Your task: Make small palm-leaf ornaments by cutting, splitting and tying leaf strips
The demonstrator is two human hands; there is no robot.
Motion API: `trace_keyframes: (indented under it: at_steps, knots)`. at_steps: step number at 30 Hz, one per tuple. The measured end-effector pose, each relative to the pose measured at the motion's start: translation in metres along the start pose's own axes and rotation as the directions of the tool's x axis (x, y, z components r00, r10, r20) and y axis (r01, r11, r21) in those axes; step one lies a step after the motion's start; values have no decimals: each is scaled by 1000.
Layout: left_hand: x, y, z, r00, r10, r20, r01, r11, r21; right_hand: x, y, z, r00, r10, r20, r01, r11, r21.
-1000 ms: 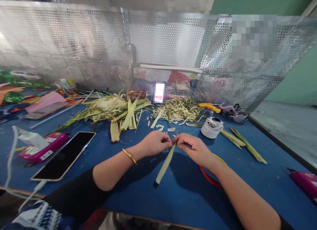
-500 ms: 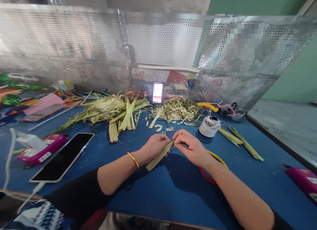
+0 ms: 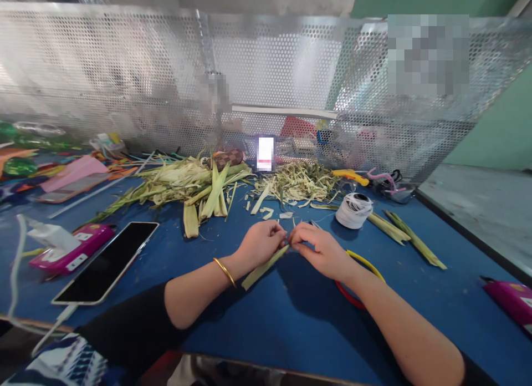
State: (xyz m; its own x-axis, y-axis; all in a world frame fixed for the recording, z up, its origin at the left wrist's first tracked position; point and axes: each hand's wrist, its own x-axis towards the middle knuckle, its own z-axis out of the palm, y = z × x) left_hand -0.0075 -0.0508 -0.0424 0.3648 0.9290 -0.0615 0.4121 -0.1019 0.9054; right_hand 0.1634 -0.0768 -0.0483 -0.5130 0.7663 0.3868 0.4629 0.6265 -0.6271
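Observation:
A pale green husk-like leaf strip (image 3: 264,268) slants between my hands above the blue table (image 3: 257,325). Its wide end points down toward me. My left hand (image 3: 262,243), with a gold bangle on its wrist, is closed and pinches the strip near its narrow end. At that narrow tip, the fingers of my right hand (image 3: 316,247) are pressed together on the strip; the fingertips partly hide what they grip. Thin pale slivers poke up behind both hands. Right of my right hand stands a spool of white thread (image 3: 354,211).
Behind lie a heap of leaf strips (image 3: 178,181) and a pile of shreds (image 3: 301,182). A phone (image 3: 108,264) and a magenta power strip (image 3: 78,253) are at left. A yellow-and-red ring (image 3: 368,259) lies under my right forearm. Perforated metal panels (image 3: 274,59) close off the back.
The leaf strip has turned more edge-on and looks narrower. Both hands stay close together at its tip, with small finger movements; the view has shifted slightly.

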Motion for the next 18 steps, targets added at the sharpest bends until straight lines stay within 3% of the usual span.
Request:
trace_keyframes:
  at_steps: [2,5,10,14,18]
  knots:
    - [1,3,-11,988,151,25,-152,946,288,0,3,-1,999,37,37,-38,998,43]
    - [0,3,-22,980,156,123,-188,929,319,1,4,0,994,62,93,-75,987,145]
    - [-8,-9,-15,992,54,112,-51,998,-26,2,3,6,990,65,121,-99,949,301]
    - [-16,-15,-5,997,61,54,-39,941,-336,1,2,8,990,61,128,-98,948,304]
    - [-21,-15,-1,998,35,53,-7,888,-460,1,1,9,987,65,144,-101,960,261]
